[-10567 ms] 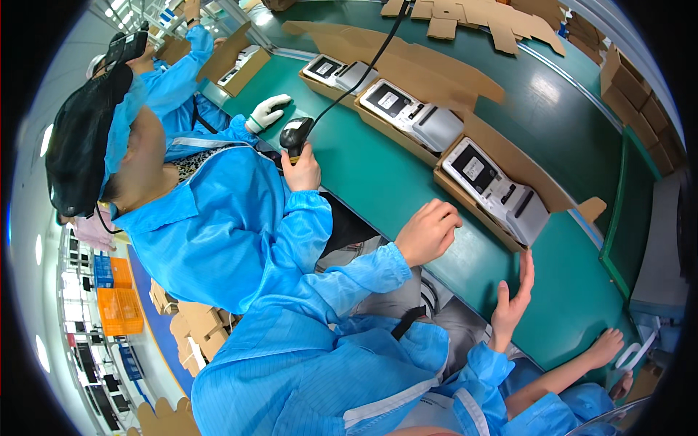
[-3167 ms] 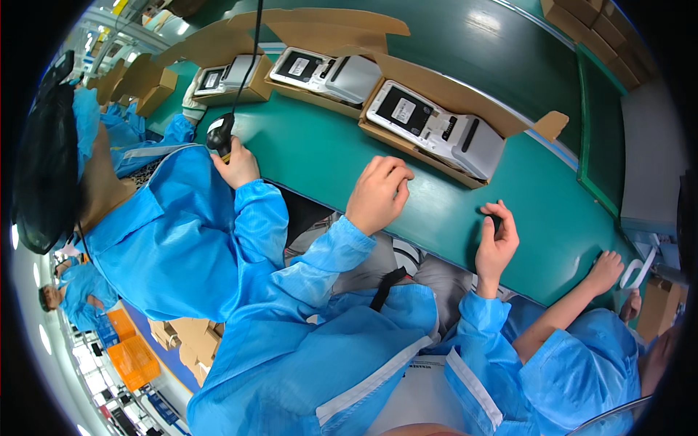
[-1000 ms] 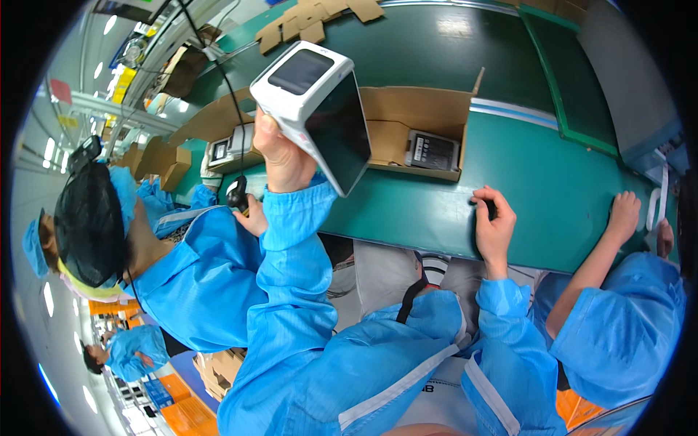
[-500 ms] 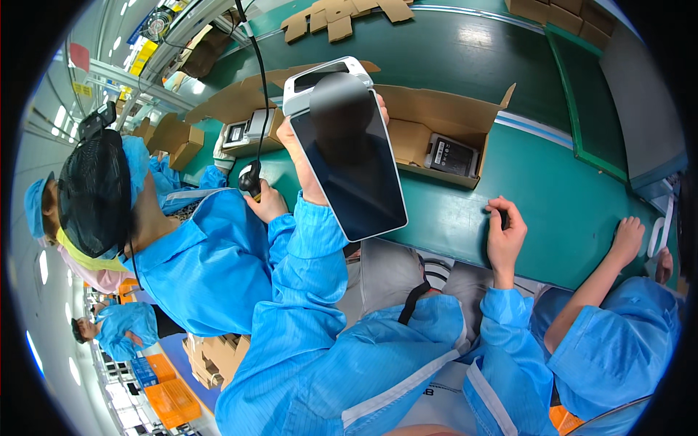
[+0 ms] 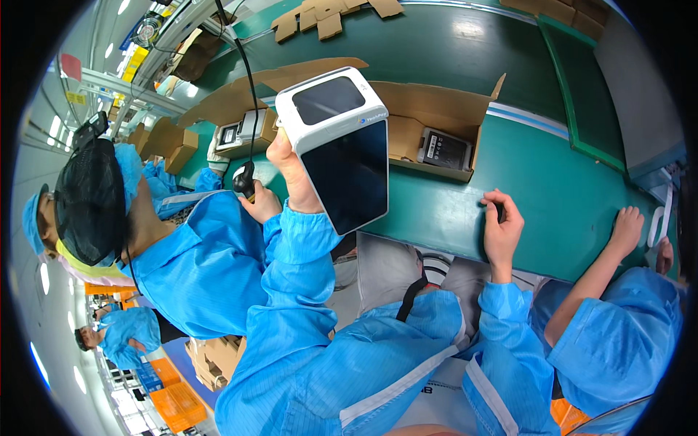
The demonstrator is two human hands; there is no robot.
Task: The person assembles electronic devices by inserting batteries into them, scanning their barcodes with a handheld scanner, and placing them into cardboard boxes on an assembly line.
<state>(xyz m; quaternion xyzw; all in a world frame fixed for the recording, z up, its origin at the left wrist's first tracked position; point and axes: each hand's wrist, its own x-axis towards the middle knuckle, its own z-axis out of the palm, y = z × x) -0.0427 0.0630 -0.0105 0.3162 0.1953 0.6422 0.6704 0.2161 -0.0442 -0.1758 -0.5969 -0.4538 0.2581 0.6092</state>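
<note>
My left hand [image 5: 299, 178] is raised over the near edge of the green bench, gripping a white payment terminal [image 5: 347, 178] by its left side. The terminal's large dark screen faces me, and a smaller dark window sits in its thick top end. Most of my left fingers are hidden behind it. My right hand [image 5: 503, 231] rests by the bench's near edge, fingers curled in toward the thumb. A dark patch shows between them; whether it is a small object or shadow is unclear. Beyond the terminal lies an open cardboard box [image 5: 476, 138] holding a black labelled block [image 5: 445, 150].
A co-worker on my left has a hand [image 5: 263, 205] on a black handheld scanner [image 5: 246, 178] with a hanging cable. Another open box [image 5: 267, 131] stands behind it. To my right rests another person's hand [image 5: 627, 231]. Flattened cardboard pieces [image 5: 320, 16] lie across the bench.
The terminal has been tilted, so its white top end with the small window now faces me and its large screen looks shorter. My right hand has stayed nearly in place.
</note>
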